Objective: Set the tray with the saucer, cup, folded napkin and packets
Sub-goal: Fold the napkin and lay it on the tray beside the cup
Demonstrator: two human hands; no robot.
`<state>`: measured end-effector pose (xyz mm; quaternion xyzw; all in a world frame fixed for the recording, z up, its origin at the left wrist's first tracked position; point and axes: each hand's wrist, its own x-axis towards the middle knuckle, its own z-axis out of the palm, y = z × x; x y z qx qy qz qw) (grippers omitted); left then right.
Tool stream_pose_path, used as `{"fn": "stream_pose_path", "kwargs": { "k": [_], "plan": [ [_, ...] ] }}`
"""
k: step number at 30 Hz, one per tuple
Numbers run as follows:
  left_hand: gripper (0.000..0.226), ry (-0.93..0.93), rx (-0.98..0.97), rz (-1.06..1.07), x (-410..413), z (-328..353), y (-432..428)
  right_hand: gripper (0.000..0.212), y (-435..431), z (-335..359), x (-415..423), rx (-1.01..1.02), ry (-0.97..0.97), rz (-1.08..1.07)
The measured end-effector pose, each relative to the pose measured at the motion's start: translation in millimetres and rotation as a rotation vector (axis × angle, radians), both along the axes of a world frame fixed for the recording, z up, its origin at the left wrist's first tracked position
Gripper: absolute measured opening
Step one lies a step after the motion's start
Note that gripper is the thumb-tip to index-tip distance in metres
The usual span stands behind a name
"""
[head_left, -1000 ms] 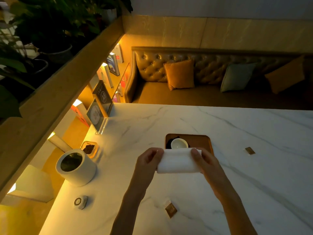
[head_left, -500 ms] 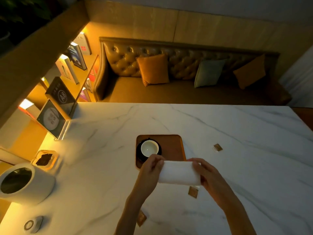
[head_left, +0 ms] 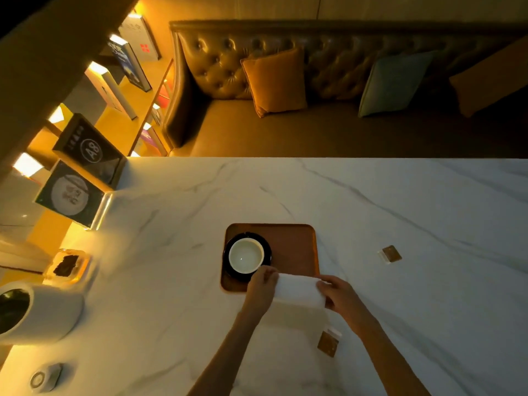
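Napkin step in hand: folded white paper napkin (head_left: 298,291) pinched between left hand (head_left: 261,290) and right hand (head_left: 341,295), over near edge of brown wooden tray (head_left: 294,247). Next, probably: lowering beside white cup (head_left: 245,255).

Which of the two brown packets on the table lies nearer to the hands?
The packet by the right forearm, just below the napkin; the other packet lies far right of the tray.

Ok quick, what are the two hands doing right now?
Left hand: closed on the left end of the folded napkin.
Right hand: closed on the napkin's right end.
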<state>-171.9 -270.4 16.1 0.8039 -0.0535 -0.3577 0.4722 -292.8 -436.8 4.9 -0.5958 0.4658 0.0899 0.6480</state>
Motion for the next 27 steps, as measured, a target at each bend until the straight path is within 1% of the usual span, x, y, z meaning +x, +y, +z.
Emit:
{"fn": "stream_pose_path", "kwargs": {
  "k": [2, 7, 10, 13, 16, 18, 20, 21, 22, 24, 27],
  "plan": [
    [0.015, 0.017, 0.053, 0.024, 8, -26, -20, 0.016, -12, -24, 10, -0.077, 0.048, 0.012],
    [0.015, 0.053, 0.153, 0.076, 18, -83, -49, 0.027, -27, -76, 34, -0.225, 0.104, 0.135],
    [0.021, 0.091, 0.178, 0.171, 21, -99, -56, 0.031, -27, -93, 43, -0.276, 0.110, 0.211],
    [0.028, 0.045, 0.258, 0.159, 18, -102, -59, 0.040, -24, -102, 46, -0.334, 0.107, 0.245],
    [0.032, -0.155, 0.305, 0.061, 8, -99, -52, 0.042, -23, -109, 39, -0.489, 0.052, 0.298],
    [0.033, -0.331, 0.302, -0.054, -2, -96, -47, 0.041, -20, -109, 32, -0.606, 0.043, 0.306],
    [0.039, -0.442, 0.321, -0.189, -13, -95, -42, 0.045, -13, -108, 25, -0.678, 0.018, 0.331],
    [0.043, -0.458, 0.354, -0.262, -18, -96, -41, 0.048, -11, -108, 22, -0.717, -0.003, 0.387],
    [0.049, -0.448, 0.397, -0.329, -22, -98, -41, 0.048, -9, -109, 19, -0.776, -0.014, 0.488],
    [0.060, -0.401, 0.458, -0.431, -30, -106, -37, 0.050, -6, -113, 12, -0.862, 0.005, 0.679],
    [0.073, -0.376, 0.507, -0.566, -32, -117, -31, 0.054, -5, -115, 9, -0.858, 0.076, 0.678]
  ]
}}
